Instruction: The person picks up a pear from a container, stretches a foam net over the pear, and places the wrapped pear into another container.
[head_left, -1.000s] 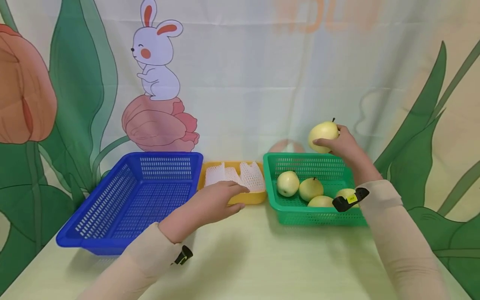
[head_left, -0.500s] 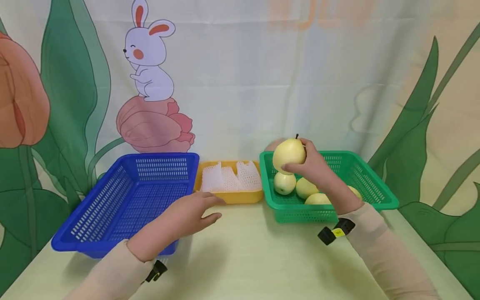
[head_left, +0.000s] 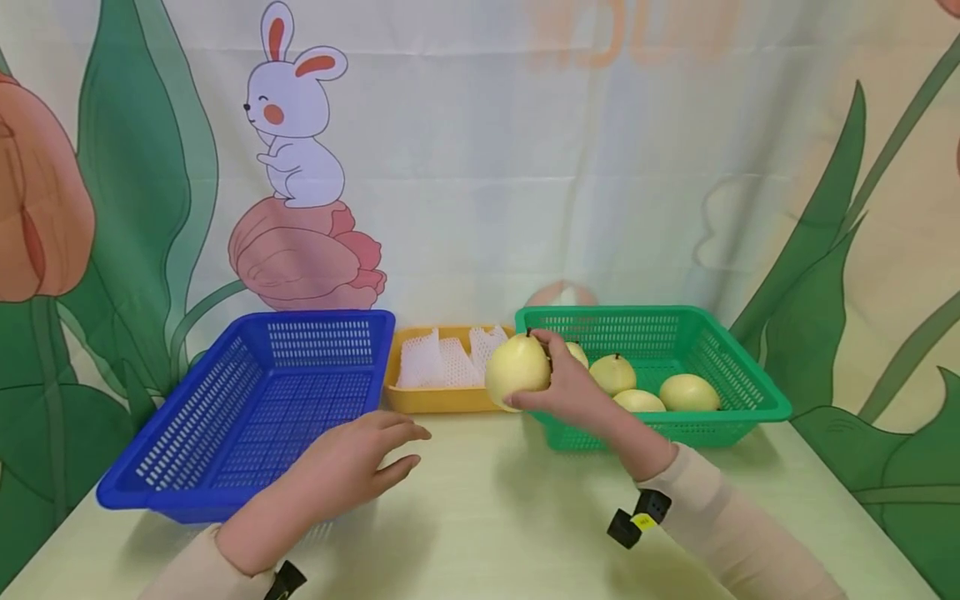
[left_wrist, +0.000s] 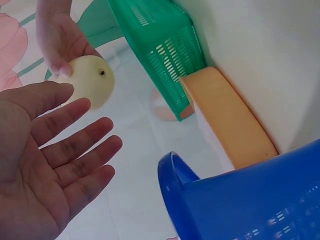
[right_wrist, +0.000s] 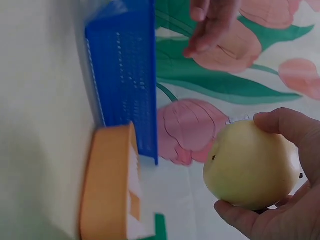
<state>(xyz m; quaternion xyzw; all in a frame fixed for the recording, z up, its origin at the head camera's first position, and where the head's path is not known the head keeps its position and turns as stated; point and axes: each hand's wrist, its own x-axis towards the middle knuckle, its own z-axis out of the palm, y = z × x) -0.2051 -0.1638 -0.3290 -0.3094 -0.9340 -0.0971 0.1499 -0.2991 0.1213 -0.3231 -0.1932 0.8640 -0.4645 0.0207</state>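
Observation:
My right hand (head_left: 573, 392) grips a pale yellow pear (head_left: 517, 372) with thumb and fingers, holding it up at the left end of the green basket. In the right wrist view the same pear (right_wrist: 252, 165) shows its smooth skin between thumb and fingers. My left hand (head_left: 348, 458) hovers over the table beside the blue basket, fingers relaxed and holding nothing. Its spread palm (left_wrist: 40, 185) faces the pear in the left wrist view. Several more pears, one of them a pear (head_left: 690, 392) at the right, lie in the green basket (head_left: 720, 415).
An empty-looking blue basket (head_left: 247, 498) stands at the left. Between the two baskets sits a shallow yellow tray (head_left: 442, 402) with white foam net sleeves (head_left: 457, 362) in it. A printed curtain (head_left: 480, 167) hangs right behind the table (head_left: 465, 517).
My right hand has carried the pear leftward and down, from above the green basket's back to near the yellow tray. My left hand has drawn back from the tray toward the lower left.

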